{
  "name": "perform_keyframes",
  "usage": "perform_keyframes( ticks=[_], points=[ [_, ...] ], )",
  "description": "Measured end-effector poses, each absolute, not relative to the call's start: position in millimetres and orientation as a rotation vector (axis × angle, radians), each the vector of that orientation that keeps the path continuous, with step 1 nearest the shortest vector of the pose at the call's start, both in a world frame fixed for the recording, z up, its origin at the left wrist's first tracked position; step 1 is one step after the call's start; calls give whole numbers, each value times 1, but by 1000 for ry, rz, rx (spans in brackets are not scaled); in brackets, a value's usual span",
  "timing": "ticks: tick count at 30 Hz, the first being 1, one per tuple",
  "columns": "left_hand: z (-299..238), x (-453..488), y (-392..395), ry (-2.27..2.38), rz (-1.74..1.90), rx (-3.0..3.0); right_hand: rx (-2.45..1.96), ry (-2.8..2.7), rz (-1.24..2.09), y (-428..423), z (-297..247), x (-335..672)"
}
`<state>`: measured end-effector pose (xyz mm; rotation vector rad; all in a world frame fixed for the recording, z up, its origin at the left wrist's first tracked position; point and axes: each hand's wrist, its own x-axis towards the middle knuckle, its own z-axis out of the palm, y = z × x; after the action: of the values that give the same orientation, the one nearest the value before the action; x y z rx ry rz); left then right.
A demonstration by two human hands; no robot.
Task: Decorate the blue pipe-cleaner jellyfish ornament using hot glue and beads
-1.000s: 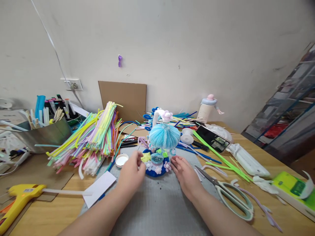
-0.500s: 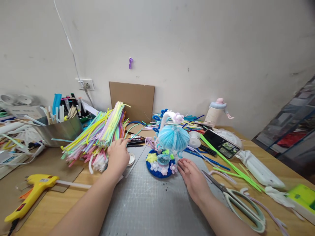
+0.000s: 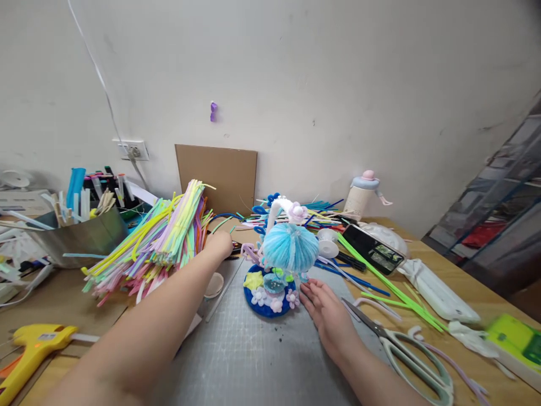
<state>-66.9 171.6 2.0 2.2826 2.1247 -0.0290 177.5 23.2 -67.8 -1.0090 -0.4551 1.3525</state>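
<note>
A pipe-cleaner craft (image 3: 284, 255) with a fluffy blue dome, a white curved neck and small flowers on a round blue base stands on the grey cutting mat (image 3: 257, 361). My right hand (image 3: 327, 316) lies flat on the mat, fingers stretched out, fingertips touching the base's right side. My left hand (image 3: 220, 244) reaches far forward past the craft's left, over dark items behind the mat, next to the big heap of pastel pipe cleaners (image 3: 156, 239). Its fingers are curled down and hidden from me.
A yellow glue gun (image 3: 29, 349) lies at the left edge. Scissors (image 3: 406, 349) lie right of the mat, with a phone (image 3: 374, 242), green pipe cleaners (image 3: 389, 285) and a pink-topped bottle (image 3: 362, 194) beyond. A metal tub of tools (image 3: 78, 225) and cardboard (image 3: 215, 172) stand at the back.
My left hand left the craft's base, swung left to the white lid, then stretched forward beside the pipe-cleaner heap. My right hand stayed by the base.
</note>
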Motion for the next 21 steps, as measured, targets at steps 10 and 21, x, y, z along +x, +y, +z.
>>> perform_keyframes(
  ticks=[10,21],
  points=[
    [-10,-82,198,2362,75,2345,-996,-499,1352,26,-73,178],
    [-14,-99,194,2379,155,2407,-1011,-493,1367,25,-68,177]
  ],
)
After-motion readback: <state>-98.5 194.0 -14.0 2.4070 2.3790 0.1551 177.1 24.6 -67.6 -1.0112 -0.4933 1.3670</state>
